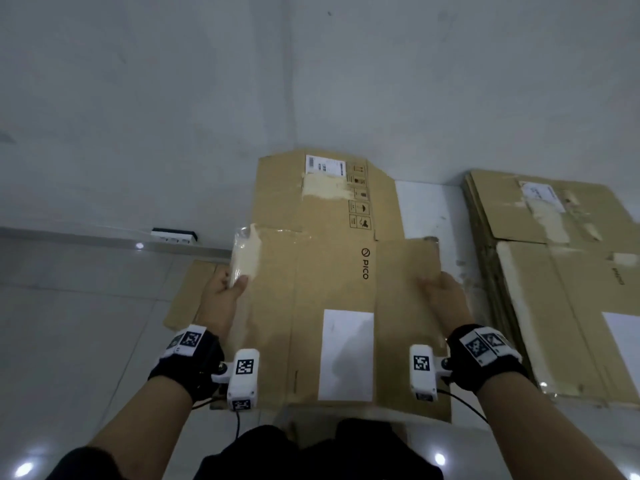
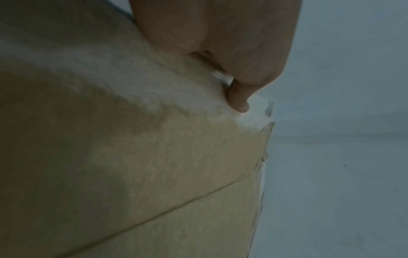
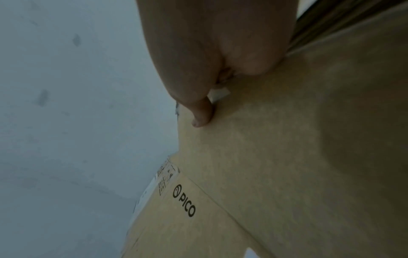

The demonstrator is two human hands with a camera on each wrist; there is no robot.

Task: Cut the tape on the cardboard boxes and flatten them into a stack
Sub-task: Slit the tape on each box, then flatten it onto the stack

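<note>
Plenty of bare floor (image 1: 69, 323) off to the left, nothing there but a wall socket strip (image 1: 174, 235) low on the wall (image 1: 138, 98). Blocked straight ahead by the flattened box (image 1: 329, 258) held up in both hands, left hand (image 1: 225, 292) and right hand (image 1: 446, 299) at its side edges. Hemmed in on the right by the stack of flattened boxes (image 1: 561, 271), just a narrow floor strip between. Another cardboard piece (image 1: 190, 292) lying low behind the left edge.

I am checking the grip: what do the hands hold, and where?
Both hold the flattened cardboard box: left hand at its taped left edge, right hand at its right flap edge.
</note>
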